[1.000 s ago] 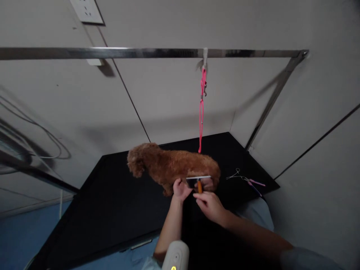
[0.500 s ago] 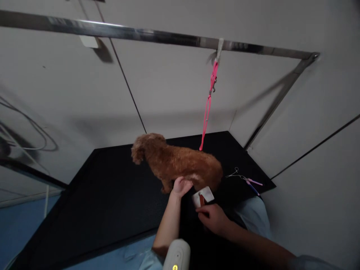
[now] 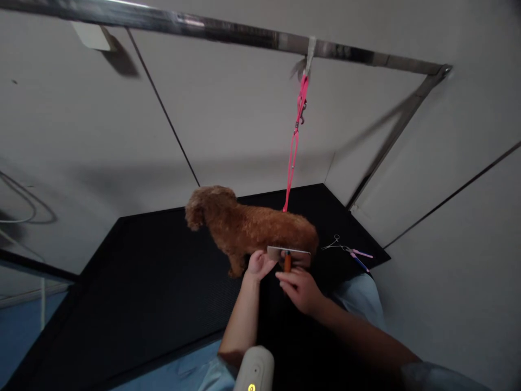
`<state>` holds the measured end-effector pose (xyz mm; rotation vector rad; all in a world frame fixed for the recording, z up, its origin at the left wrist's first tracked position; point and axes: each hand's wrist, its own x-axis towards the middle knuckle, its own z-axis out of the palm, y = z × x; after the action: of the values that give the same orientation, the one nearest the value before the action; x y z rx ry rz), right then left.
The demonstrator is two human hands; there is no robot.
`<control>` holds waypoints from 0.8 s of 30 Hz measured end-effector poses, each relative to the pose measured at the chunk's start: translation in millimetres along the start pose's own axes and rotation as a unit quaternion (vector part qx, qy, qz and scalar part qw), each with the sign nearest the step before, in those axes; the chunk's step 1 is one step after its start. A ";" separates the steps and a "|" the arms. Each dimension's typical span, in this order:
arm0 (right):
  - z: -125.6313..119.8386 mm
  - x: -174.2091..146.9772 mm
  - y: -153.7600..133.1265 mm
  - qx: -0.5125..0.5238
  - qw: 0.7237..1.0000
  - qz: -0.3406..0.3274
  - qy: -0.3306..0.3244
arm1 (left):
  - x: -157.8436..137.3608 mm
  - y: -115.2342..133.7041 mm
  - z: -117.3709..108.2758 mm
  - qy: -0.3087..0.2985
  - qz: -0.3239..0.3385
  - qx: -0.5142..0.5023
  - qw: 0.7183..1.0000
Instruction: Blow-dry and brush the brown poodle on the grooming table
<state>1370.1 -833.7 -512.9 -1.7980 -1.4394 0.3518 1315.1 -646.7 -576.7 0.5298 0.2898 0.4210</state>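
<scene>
A curly brown dog (image 3: 260, 225) stands side-on on the black table, its head to the left. Against its lower flank, just ahead of the hind leg, lies my left hand (image 3: 259, 265), palm up with the fingers stretched toward the right. My right hand (image 3: 302, 290) grips the wooden handle of a slicker brush (image 3: 299, 257). The wide flat head of the brush is up at the dog's rear flank, partly covering the hind leg. Whether its bristles touch the coat is hidden behind the head.
Scissors (image 3: 334, 243) and pliers-like clippers with pink and blue handles (image 3: 358, 258) lie on the black table (image 3: 163, 293) right of the dog. A pink loop leash (image 3: 292, 157) hangs from the metal bar (image 3: 244, 35) behind it. A whitish rounded device (image 3: 255, 369) juts in at the bottom.
My right hand has raised the slicker brush from below the dog's belly to its rear flank, turning the head upright. My left hand stays by the flank. The view has shifted slightly.
</scene>
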 end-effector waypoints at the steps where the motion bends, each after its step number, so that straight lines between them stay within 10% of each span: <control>1: -2.3 5.3 3.5 -0.027 1.000 -0.006 0.005 | 0.5 0.5 2.8 -0.002 -0.011 0.001 1.000; 9: 49.1 -64.4 53.3 0.064 0.965 0.240 -0.079 | 3.2 -15.9 12.9 0.092 0.013 0.133 0.987; 15: 27.6 -50.2 61.5 0.060 0.995 0.074 -0.031 | 10.1 -32.1 13.3 0.133 -0.058 0.203 0.968; 20: 28.0 -66.3 79.9 0.089 0.976 0.183 -0.079 | 10.7 -37.5 26.0 0.149 -0.067 0.191 0.968; 24: 18.3 -67.2 82.7 0.102 0.988 0.096 -0.063 | 9.2 -42.3 28.6 0.181 -0.070 0.206 0.959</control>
<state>1394.5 -891.4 -601.0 -1.7758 -1.2649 0.6974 1346.9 -687.6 -577.5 0.8354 0.7751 0.3171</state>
